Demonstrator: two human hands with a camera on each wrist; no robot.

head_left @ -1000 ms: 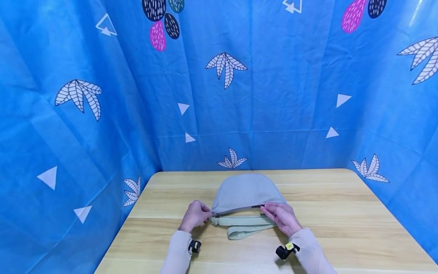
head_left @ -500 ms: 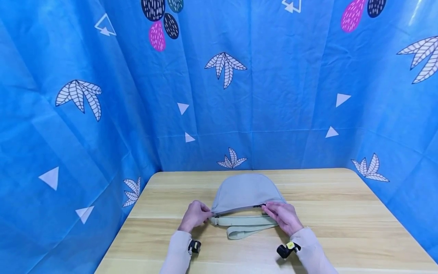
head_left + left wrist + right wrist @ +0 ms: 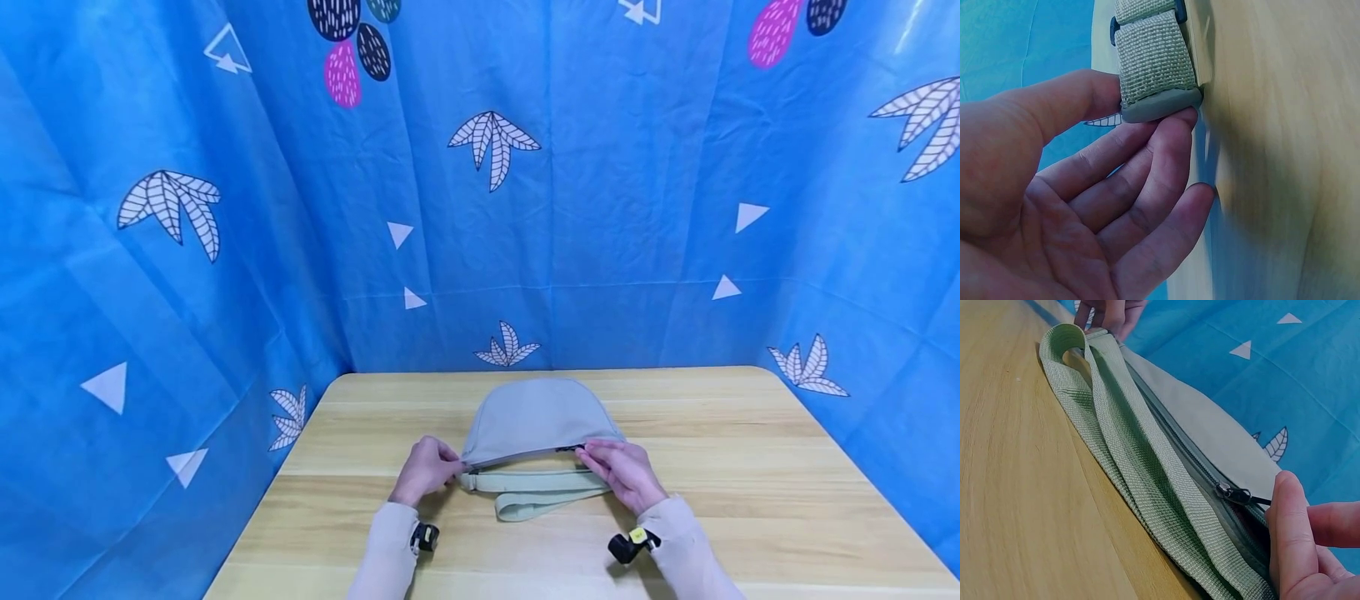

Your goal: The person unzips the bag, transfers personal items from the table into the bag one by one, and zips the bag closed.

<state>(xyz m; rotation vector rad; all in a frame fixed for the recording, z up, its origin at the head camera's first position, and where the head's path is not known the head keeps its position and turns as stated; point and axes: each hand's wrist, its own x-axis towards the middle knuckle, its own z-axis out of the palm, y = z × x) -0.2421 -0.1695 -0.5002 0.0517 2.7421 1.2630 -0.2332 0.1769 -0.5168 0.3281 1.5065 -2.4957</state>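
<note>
A grey crescent-shaped bag (image 3: 540,415) lies on the wooden table, its zipper edge toward me. My left hand (image 3: 426,471) pinches the bag's left end; in the left wrist view, thumb and fingertips hold the grey end tab (image 3: 1161,106) where the webbing joins. My right hand (image 3: 624,473) is at the right part of the zipper, pinching the black zipper pull (image 3: 1261,500) between thumb and fingers. In the right wrist view, the zipper teeth run together on the far side of the slider (image 3: 1232,493), and a dark gap shows on the near side.
A pale green webbing strap (image 3: 525,482) lies folded along the bag's near edge, with a loop toward the left. The wooden table (image 3: 750,500) is bordered by blue patterned curtains (image 3: 622,208) at the back and both sides. Cameras are strapped to both wrists.
My right hand has shifted slightly right along the bag's edge, and the zipper pull with it. My left hand keeps its hold on the left end.
</note>
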